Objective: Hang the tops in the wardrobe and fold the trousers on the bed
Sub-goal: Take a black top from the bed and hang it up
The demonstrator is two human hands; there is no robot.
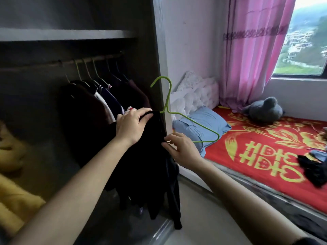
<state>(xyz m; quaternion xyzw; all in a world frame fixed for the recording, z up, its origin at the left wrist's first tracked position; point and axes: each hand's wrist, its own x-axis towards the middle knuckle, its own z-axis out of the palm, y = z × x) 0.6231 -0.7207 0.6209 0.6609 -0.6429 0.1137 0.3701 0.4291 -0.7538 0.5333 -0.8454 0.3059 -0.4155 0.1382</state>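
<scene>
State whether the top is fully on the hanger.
Half on. The top covers one side of the hanger, where the left hand grips; the other side sticks out bare above the right hand.

Bare left forearm (79, 165) and bare right forearm (238, 200); edge of a dark sleeve (308, 242) just showing above the right elbow.

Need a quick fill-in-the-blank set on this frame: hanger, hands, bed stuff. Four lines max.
1. The hanger partly inside the black top is ____ in colour.
2. The left hand grips the top's upper edge; the right hand pinches its edge on the side nearer the ____.
3. The pillow behind the hanger's arm is ____.
4. The grey plush toy lies below a ____ curtain.

Missing words: green; bed; blue; pink.
</scene>
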